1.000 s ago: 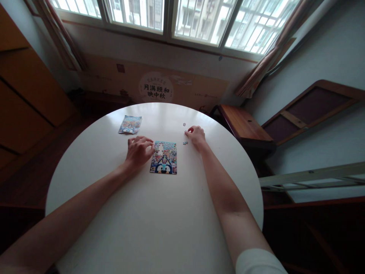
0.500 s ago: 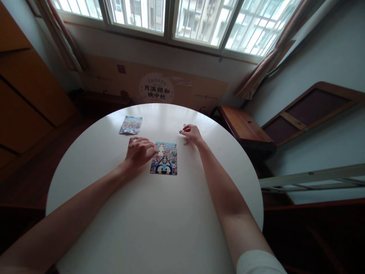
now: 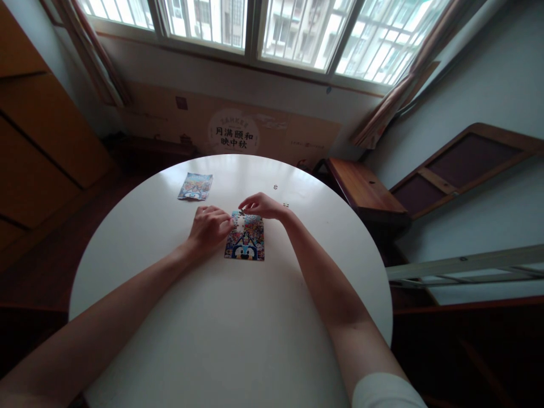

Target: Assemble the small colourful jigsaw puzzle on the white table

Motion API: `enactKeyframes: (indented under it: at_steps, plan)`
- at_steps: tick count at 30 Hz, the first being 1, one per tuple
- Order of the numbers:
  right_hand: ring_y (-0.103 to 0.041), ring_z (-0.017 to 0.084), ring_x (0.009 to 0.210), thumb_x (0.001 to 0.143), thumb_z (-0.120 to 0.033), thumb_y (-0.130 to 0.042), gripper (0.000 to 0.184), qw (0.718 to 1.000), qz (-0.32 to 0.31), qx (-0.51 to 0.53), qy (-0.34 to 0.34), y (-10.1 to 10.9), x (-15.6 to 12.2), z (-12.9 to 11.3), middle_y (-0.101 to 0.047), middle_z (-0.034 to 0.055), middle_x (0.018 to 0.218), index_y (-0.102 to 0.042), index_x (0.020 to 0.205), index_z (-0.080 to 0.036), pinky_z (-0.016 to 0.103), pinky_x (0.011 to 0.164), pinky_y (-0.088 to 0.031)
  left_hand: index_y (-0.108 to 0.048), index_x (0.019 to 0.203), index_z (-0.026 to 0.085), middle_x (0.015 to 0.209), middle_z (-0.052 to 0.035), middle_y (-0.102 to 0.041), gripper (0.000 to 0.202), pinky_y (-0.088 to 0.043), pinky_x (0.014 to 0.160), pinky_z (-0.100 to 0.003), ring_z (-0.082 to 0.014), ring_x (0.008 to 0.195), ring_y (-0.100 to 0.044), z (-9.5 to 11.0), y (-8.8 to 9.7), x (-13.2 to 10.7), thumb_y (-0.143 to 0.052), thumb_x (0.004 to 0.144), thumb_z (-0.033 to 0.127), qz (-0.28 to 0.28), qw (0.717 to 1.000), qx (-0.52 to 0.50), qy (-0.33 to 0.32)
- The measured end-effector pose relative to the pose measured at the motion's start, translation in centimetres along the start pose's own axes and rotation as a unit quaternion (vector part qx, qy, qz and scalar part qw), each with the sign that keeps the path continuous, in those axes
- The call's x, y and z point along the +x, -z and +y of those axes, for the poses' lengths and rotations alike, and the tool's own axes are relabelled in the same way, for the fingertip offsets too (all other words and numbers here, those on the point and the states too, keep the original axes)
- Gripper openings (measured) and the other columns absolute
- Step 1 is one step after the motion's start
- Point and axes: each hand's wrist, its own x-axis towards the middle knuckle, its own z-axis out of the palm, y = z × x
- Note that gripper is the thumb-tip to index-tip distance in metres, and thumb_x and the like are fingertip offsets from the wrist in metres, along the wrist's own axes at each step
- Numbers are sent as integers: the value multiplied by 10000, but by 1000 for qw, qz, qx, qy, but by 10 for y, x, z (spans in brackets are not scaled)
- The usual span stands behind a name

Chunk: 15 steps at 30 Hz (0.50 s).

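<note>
A nearly filled jigsaw puzzle (image 3: 249, 241) with a cartoon dog face at its lower edge lies flat on the white round table (image 3: 221, 323). A pale gap shows in its upper left part. My right hand (image 3: 263, 205) is above the puzzle's top edge, pinching a small jigsaw piece (image 3: 242, 212) over the gap. My left hand (image 3: 209, 226) rests at the puzzle's left edge, fingers curled and fingertips against it. Two loose pieces lie right of the puzzle: one jigsaw piece farther back (image 3: 275, 186) and another beside my right wrist (image 3: 286, 205).
A picture sheet or packet (image 3: 195, 186) with a similar design lies at the table's back left. Beyond the table's right edge stands a wooden stool or bench (image 3: 361, 181). A barred window (image 3: 297, 34) is behind, above a printed wall panel.
My right hand has moved left with the jigsaw piece, from the loose pieces to the puzzle's top edge. A loose piece beside my wrist now shows. My left hand has hardly moved.
</note>
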Motion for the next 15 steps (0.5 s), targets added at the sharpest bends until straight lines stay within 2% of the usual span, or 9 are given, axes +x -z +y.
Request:
enactKeyframes:
  at_steps: [4,15]
  plan:
    - [-611,117,707,743,-141,-641,201,1000,-4,-10,-3,1,0,-1,-691,68,762,-717,921,-89,219,624,-479,-715,732,212,873,-57,-736,327,-332,864,-450,-251,910,-609,0,0,0,-450,893,316,-5,1000,-5,4]
    - [-594,107,678,730,-171,-665,253,1000,-3,-21,-11,-4,1,0,-692,59,765,-716,964,-89,224,629,-464,-702,728,202,876,-54,-735,311,-333,837,-427,-242,899,-613,0,-1,1,-459,894,303,-5,1000,12,-1]
